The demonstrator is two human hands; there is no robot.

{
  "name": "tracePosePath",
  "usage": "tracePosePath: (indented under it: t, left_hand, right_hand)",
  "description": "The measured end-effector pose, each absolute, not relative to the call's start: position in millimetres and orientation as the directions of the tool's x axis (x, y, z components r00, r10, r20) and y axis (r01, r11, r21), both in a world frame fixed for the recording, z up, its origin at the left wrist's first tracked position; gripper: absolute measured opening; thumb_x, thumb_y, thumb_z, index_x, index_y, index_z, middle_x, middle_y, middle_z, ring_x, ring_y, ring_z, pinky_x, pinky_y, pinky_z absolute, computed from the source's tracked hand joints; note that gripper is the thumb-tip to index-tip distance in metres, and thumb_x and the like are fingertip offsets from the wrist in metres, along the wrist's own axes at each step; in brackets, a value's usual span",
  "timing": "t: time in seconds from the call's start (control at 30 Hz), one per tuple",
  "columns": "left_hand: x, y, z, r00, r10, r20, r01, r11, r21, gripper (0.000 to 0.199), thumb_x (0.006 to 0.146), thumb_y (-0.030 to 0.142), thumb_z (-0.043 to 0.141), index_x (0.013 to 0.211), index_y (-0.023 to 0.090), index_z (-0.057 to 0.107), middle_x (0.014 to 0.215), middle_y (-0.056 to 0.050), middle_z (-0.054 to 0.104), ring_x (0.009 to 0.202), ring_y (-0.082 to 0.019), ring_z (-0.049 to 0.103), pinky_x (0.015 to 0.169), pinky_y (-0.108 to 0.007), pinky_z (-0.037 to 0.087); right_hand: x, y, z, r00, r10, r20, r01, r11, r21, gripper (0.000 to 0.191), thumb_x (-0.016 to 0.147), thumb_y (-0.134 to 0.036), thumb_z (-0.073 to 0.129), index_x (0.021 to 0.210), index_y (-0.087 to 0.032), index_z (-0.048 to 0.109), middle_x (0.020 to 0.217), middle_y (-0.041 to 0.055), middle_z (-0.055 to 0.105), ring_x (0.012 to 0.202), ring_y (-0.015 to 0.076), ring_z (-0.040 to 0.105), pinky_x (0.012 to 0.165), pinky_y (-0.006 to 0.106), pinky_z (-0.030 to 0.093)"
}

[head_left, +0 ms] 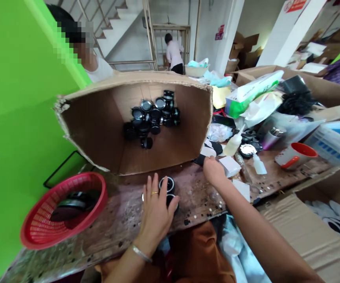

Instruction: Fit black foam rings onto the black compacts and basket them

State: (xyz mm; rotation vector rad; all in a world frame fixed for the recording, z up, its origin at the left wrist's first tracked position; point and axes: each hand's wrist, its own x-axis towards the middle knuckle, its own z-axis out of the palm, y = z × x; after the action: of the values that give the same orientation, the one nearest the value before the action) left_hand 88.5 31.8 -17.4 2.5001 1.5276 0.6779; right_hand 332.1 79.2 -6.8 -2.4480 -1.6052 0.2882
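My left hand [158, 204] lies with its fingers stretched out over small black round parts with pale rings [167, 184] on the workbench. Its fingers partly cover them, and I cannot tell how firmly they touch. My right hand [214, 171] is closed, its fingertips pinching the edge of a black flat piece [199, 159] by the box's right corner. Right beside that hand is a small white block, perhaps a stack of paper [230, 166]. Ahead, a cardboard box [164, 157] on its side opens towards me, with several black round parts [155, 118] heaped inside.
A red plastic basket [100, 188] with dark round parts stands at the left, near a green panel [10, 118]. To the right are a squeeze bottle [233, 145], a small white bottle [259, 164], an orange-and-white mug [293, 157] and an open carton [299, 224]. Two people are beyond the bench.
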Motion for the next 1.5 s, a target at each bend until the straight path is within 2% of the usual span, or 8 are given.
tracePosePath:
  t: [0.27, 0.6, 0.73, 0.83, 0.93, 1.0, 1.23, 1.5]
  left_hand:
    - [88.0, 30.1, -17.9, 0.504, 0.844, 0.186, 0.831, -0.532, 0.161, 0.064, 0.087, 0.042, 0.052, 0.144, 0.015, 0.04, 0.155, -0.02, 0.029, 0.143, -0.035, 0.026, 0.113, -0.061, 0.023]
    - [86.2, 28.6, -18.3, 0.505, 0.839, 0.204, 0.819, -0.54, 0.194, 0.063, 0.087, 0.042, 0.054, 0.143, 0.015, 0.041, 0.154, -0.019, 0.029, 0.144, -0.033, 0.026, 0.115, -0.059, 0.021]
    - [82.7, 28.5, -11.4, 0.468, 0.859, 0.207, 0.768, -0.511, 0.386, 0.063, 0.087, 0.044, 0.056, 0.141, 0.014, 0.042, 0.154, -0.019, 0.032, 0.145, -0.033, 0.022, 0.116, -0.058, 0.018]
    - [79.8, 23.5, 2.9, 0.362, 0.911, 0.196, 0.607, -0.39, 0.693, 0.06, 0.084, 0.041, 0.062, 0.136, 0.016, 0.047, 0.145, -0.016, 0.047, 0.139, -0.03, 0.035, 0.115, -0.052, 0.025]
    - [80.1, 15.8, 18.0, 0.385, 0.922, -0.033, 0.207, -0.052, 0.977, 0.054, 0.075, 0.039, 0.072, 0.123, 0.016, 0.059, 0.119, -0.014, 0.066, 0.112, -0.026, 0.061, 0.101, -0.042, 0.044]
    - [80.5, 11.0, 24.7, 0.476, 0.868, -0.139, -0.068, 0.194, 0.979, 0.05, 0.071, 0.035, 0.076, 0.115, 0.015, 0.063, 0.106, -0.012, 0.07, 0.099, -0.022, 0.065, 0.092, -0.036, 0.048]
    - [62.1, 2.5, 31.0, 0.333, 0.926, -0.177, -0.249, 0.267, 0.931, 0.035, 0.069, 0.029, 0.076, 0.099, 0.013, 0.071, 0.088, -0.005, 0.07, 0.081, -0.017, 0.063, 0.079, -0.029, 0.049]
    - [35.3, -2.3, 30.0, 0.292, 0.95, -0.112, -0.063, 0.136, 0.989, 0.03, 0.081, 0.043, 0.064, 0.082, 0.014, 0.072, 0.074, -0.002, 0.065, 0.072, -0.015, 0.056, 0.07, -0.024, 0.045]
  right_hand:
    - [336.4, 92.5, -8.5, 0.438, 0.89, -0.129, 0.88, -0.453, -0.143, 0.043, 0.087, -0.024, 0.06, 0.121, 0.001, 0.052, 0.113, 0.0297, 0.056, 0.099, 0.0342, 0.066, 0.079, 0.04, 0.05]
    - [339.1, 31.9, 9.2, 0.399, 0.917, 0.021, 0.902, -0.388, -0.19, 0.014, 0.087, -0.015, 0.051, 0.094, -0.011, 0.062, 0.092, 0.0178, 0.067, 0.09, 0.0292, 0.067, 0.076, 0.037, 0.048]
    - [341.2, -6.2, 18.7, 0.442, 0.889, 0.123, 0.747, -0.288, -0.599, 0.007, 0.084, -0.022, 0.054, 0.086, -0.018, 0.06, 0.078, 0.0091, 0.066, 0.064, 0.0215, 0.064, 0.058, 0.032, 0.049]
    - [321.7, -29.4, 25.2, 0.372, 0.928, -0.013, 0.308, -0.136, -0.941, 0.029, 0.08, -0.04, 0.063, 0.1, -0.022, 0.054, 0.077, 0.0025, 0.062, 0.041, 0.0131, 0.051, 0.033, 0.026, 0.039]
    - [282.8, -37.7, 28.7, 0.289, 0.956, -0.044, -0.029, -0.037, -0.999, 0.043, 0.074, -0.045, 0.072, 0.102, -0.025, 0.045, 0.075, -0.0042, 0.056, 0.038, 0.0091, 0.046, 0.028, 0.021, 0.037]
    - [255.5, -37.1, 28.5, 0.248, 0.968, -0.047, -0.092, -0.024, -0.995, 0.04, 0.077, -0.044, 0.07, 0.1, -0.026, 0.044, 0.075, -0.006, 0.053, 0.038, 0.0074, 0.045, 0.029, 0.02, 0.037]
    - [218.1, -20.4, 24.8, 0.076, 0.913, 0.401, 0.5, 0.313, -0.807, 0.025, 0.085, -0.03, 0.061, 0.108, -0.022, 0.066, 0.1, 0.0083, 0.056, 0.072, 0.0159, 0.055, 0.061, 0.03, 0.05]
    - [204.5, -1.8, 29.9, -0.191, 0.866, 0.461, 0.601, 0.475, -0.643, 0.005, 0.083, -0.017, 0.061, 0.079, -0.02, 0.061, 0.082, 0.0035, 0.06, 0.08, 0.0192, 0.055, 0.071, 0.032, 0.047]
